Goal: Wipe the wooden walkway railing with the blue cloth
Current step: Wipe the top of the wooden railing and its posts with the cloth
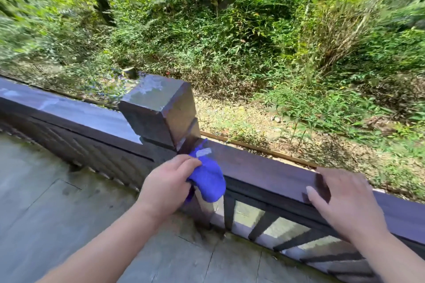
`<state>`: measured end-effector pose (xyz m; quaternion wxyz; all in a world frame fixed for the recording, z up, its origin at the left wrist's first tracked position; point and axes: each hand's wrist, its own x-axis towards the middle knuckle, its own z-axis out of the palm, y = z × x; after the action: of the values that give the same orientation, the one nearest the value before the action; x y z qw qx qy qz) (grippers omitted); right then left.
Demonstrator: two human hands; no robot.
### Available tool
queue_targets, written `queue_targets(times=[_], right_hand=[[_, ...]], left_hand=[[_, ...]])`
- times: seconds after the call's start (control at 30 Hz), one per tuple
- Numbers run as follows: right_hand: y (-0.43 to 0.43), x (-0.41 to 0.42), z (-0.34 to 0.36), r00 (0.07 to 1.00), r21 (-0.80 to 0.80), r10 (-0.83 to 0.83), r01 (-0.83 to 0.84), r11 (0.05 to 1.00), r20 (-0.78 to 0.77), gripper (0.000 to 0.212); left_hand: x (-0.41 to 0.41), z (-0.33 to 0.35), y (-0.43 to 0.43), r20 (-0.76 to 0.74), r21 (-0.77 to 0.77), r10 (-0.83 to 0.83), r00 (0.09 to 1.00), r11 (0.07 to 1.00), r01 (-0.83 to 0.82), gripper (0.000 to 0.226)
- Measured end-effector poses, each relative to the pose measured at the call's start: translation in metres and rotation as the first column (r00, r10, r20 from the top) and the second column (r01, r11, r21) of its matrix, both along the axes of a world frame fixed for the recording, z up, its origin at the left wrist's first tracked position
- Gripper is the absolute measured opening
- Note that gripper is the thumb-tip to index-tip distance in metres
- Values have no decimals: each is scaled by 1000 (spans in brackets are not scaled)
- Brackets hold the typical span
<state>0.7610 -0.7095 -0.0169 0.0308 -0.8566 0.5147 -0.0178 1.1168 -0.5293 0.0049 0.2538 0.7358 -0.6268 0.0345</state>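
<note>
Left hand [170, 182] grips bunched, fuzzy blue cloth [209, 182] against dark wooden top rail [264, 167], 5 o'clock of square post [158, 108]; right hand [345, 202] flat, unclenched, on rail.

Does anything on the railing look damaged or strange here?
Pale, whitish patches mark the top of the post and the rail left of it; worn finish, glare or residue, I cannot tell. Nothing looks broken.

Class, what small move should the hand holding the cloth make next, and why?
Probably sweep the blue cloth rightward along the top rail toward the right hand: the left hand grips it bunched beside the post, at that rail section's very end.
</note>
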Motion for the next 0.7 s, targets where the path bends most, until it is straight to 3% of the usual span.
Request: queue_targets(times=[0.17, 0.3, 0.43, 0.5, 0.6, 0.7], right_hand=[[31, 108, 8, 989, -27, 91, -88, 996, 115, 58], [66, 206, 10, 967, -76, 133, -119, 990, 217, 47], [100, 280, 5, 960, -102, 141, -120, 988, 242, 43], [111, 301, 4, 958, -127, 95, -62, 990, 272, 34], [128, 303, 5, 965, -201, 26, 27, 979, 260, 34], [155, 309, 1, 961, -245, 135, -75, 967, 241, 24]], left_hand=[[102, 5, 41, 65, -63, 166, 984, 985, -162, 49], [196, 10, 45, -24, -45, 329, 944, 943, -330, 44], [264, 13, 9, -102, 62, 353, 930, 935, -348, 43], [274, 9, -12, -151, 114, 275, 950, 959, -259, 50], [255, -9, -37, -192, 233, -22, 981, 970, 68, 57], [234, -30, -48, -73, 285, -290, 954, 911, 299, 61]])
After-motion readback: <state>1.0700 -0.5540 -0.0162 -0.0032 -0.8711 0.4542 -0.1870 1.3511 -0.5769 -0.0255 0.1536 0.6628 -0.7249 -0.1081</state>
